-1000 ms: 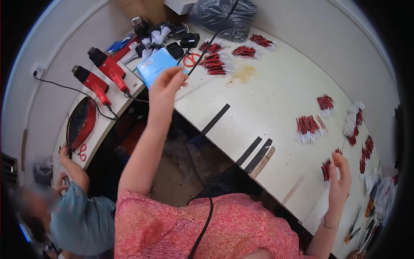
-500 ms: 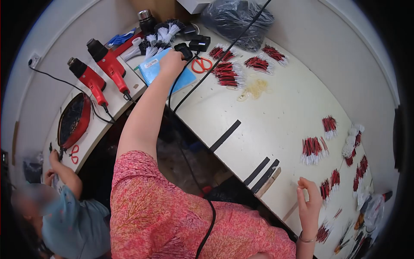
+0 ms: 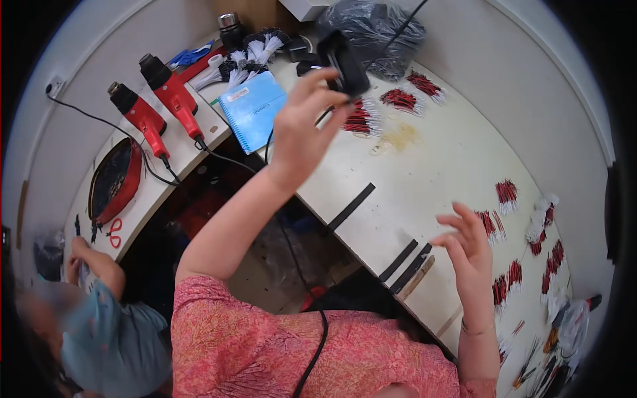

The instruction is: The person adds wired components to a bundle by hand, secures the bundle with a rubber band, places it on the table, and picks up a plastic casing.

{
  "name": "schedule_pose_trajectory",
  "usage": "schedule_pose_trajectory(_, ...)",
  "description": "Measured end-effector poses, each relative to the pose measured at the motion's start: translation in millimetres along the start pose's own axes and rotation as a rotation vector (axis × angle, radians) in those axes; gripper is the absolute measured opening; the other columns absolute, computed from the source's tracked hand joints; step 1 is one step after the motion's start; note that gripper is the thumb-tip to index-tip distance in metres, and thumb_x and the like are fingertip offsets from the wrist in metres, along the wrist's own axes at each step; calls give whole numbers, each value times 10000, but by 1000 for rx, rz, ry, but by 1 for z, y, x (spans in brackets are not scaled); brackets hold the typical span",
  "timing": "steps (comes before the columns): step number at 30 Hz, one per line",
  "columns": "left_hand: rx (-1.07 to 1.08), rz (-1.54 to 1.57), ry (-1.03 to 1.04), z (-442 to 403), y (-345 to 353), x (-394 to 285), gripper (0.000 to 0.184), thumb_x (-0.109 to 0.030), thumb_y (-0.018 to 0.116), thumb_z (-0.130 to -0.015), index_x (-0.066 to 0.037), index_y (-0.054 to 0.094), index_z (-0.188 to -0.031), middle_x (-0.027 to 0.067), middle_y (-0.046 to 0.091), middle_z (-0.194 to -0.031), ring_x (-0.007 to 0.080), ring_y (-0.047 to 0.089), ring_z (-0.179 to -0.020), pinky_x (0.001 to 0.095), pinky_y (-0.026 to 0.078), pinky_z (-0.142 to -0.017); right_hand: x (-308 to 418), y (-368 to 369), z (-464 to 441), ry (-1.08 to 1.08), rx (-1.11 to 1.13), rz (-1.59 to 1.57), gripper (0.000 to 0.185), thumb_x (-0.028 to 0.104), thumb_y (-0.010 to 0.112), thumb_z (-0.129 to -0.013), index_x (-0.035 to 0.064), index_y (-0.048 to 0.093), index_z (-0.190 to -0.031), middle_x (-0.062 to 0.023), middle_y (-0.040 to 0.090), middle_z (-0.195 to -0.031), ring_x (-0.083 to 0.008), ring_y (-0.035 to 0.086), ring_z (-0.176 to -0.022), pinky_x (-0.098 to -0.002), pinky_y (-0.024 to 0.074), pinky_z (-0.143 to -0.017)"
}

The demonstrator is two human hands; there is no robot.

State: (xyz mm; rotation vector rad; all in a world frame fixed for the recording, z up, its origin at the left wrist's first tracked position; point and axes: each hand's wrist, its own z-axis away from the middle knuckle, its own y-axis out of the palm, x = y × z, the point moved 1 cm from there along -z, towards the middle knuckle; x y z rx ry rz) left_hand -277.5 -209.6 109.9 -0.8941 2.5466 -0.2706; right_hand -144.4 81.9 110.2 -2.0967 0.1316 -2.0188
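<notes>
A black device or case (image 3: 346, 65) is raised above the table, gripped at its lower edge by the fingers of my left hand (image 3: 306, 123). What it is exactly I cannot make out. Beneath and left of that hand lies a blue spiral notebook (image 3: 252, 109). My right hand (image 3: 468, 255) hovers over the table's right part with fingers spread and nothing in them, near bundles of red and black wires with white ends (image 3: 490, 227). Another wire bundle (image 3: 361, 118) is partly hidden behind my left hand. Loose yellowish bands (image 3: 400, 136) lie right of it.
Two red heat guns (image 3: 174, 99) and a red tray (image 3: 118, 182) are on the left table. A co-worker (image 3: 109, 331) sits there. Dark strips (image 3: 352, 207) lie at the table's front edge. A plastic-wrapped dark bundle (image 3: 371, 33) stands at the back; a cable hangs nearby.
My left hand has reached to the notebook area, then lifted the black object and moved right. My right hand first moved left, then rose, its fingers spreading.
</notes>
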Motion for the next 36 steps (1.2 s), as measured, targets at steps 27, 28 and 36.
schedule_pose_trajectory(27, 183, 719, -350, 16, 24, -168, 483, 15, 677, -839, -34, 502, -1286, 86, 529, -1273, 153, 570, -1013, 276, 472, -836, 5, -61, 43, -127, -193, -558, 398, 331, 442, -1033, -19, 630, -1051, -122, 695, -945, -196, 667, -762, -337, 538, -750)
schedule_pose_trajectory(28, 169, 838, -432, 10, 21, -168, 463, 8, 649, -874, -27, 482, -1304, 78, 525, -1279, 142, 557, -1036, 268, 462, -863, 10, -68, 49, -150, -199, -533, 398, 323, 436, -1034, -24, 631, -1051, -125, 695, -940, -199, 664, -760, -339, 537, -748)
schedule_pose_trajectory(36, 184, 912, -164, 16, -98, -270, 623, -391, 529, -978, -3, 375, -1440, 187, 491, -1395, 251, 571, -1157, 338, 444, -990, 79, -101, 118, -402, -21, -779, 500, 397, 340, -1048, -20, 552, -1224, -167, 644, -1162, -309, 679, -880, -421, 571, -766)
